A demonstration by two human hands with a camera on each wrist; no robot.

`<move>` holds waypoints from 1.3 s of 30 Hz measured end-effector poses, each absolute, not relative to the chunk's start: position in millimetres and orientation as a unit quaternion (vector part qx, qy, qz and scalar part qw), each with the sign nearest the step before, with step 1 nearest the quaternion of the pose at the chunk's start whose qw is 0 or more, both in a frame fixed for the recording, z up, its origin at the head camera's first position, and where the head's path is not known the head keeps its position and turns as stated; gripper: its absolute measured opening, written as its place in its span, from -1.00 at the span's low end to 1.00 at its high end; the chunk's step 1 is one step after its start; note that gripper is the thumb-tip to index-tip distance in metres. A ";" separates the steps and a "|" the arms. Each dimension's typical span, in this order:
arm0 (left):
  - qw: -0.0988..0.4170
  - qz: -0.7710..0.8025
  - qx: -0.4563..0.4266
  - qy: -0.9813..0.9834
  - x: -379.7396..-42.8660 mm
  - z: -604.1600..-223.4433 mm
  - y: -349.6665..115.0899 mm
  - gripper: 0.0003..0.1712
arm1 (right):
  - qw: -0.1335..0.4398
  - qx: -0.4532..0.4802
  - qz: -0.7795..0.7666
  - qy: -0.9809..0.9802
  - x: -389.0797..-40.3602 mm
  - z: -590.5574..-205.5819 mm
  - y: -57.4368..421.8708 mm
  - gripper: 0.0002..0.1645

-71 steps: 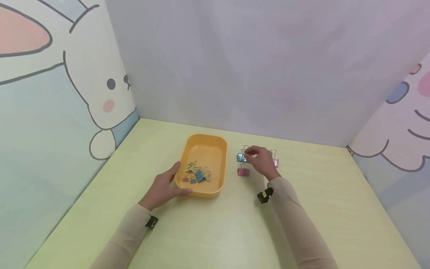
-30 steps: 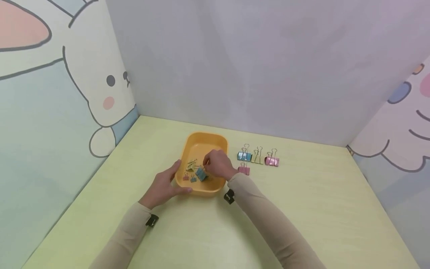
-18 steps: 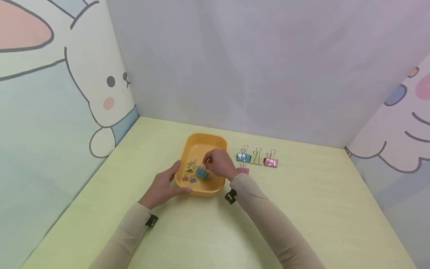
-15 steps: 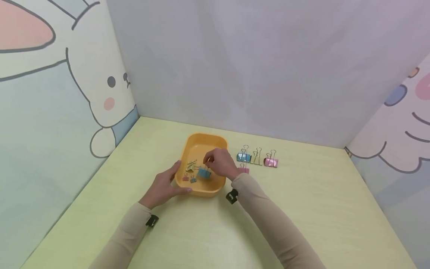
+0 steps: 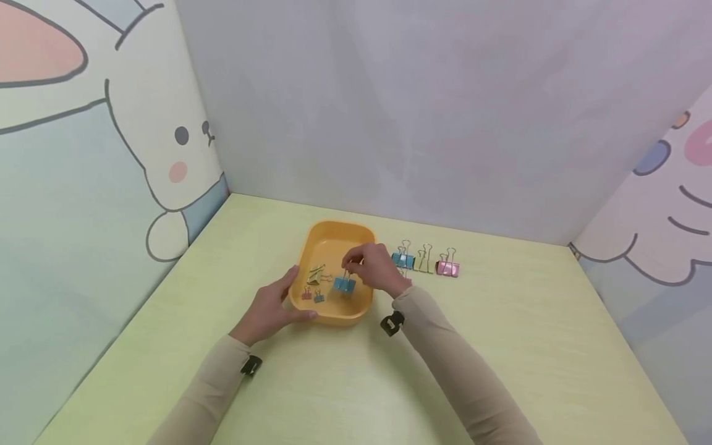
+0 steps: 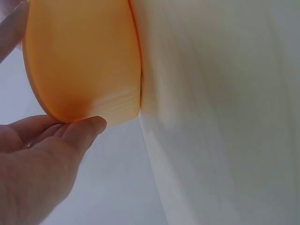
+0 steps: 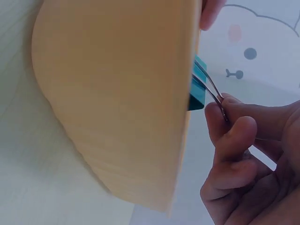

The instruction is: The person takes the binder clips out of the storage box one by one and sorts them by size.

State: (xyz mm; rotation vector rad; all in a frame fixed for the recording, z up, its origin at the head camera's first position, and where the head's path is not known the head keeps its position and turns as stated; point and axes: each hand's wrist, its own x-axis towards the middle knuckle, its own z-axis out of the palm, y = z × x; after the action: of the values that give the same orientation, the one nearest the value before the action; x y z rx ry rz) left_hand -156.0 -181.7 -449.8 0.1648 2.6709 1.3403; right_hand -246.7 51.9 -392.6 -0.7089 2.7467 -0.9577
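Observation:
In the head view, my right hand (image 5: 371, 267) pinches a blue binder clip (image 5: 345, 284) by its wire handles, over the orange-yellow plastic tray (image 5: 340, 246). The right wrist view shows thumb and finger squeezing those handles, with the teal clip body (image 7: 199, 79) partly behind the tray wall. My left hand (image 5: 267, 312) grips the tray's near left corner, thumb along the front edge and fingers at the left side. Inside the tray lie a yellow binder clip (image 5: 315, 277), a small pink one (image 5: 306, 293) and a small blue one (image 5: 319, 296).
Right of the tray stand a blue clip (image 5: 402, 259), a yellow clip (image 5: 424, 262) and a pink clip (image 5: 447, 268) in a row. Another pink clip in front is mostly hidden by my right hand. A grey wall (image 5: 400, 123) rises behind the table (image 5: 334, 383).
My right hand has left the row of clips, reached into the tray and taken hold of the blue binder clip, raising it slightly and rightward. The left hand stays on the tray.

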 end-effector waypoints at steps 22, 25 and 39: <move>0.058 0.444 0.071 0.892 -158.7 -451.5 -181.5 0.35 | 0.077 -0.206 -0.351 0.910 -251.9 -372.0 89.6 -0.86; 0.053 0.445 0.074 0.891 -158.5 -452.1 -181.4 0.34 | 0.074 -0.195 -0.345 0.915 -251.2 -369.4 95.3 -0.85; 0.057 0.439 0.071 0.894 -156.6 -451.0 -182.9 0.33 | 0.074 -0.167 -0.353 0.917 -256.0 -369.8 118.4 -0.86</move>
State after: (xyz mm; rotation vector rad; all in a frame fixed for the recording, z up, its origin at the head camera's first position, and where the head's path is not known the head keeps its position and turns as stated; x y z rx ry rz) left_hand -156.6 -182.9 -451.0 0.2149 2.7107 1.3311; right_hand -256.0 118.4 -369.8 -0.5029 2.7548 -1.0605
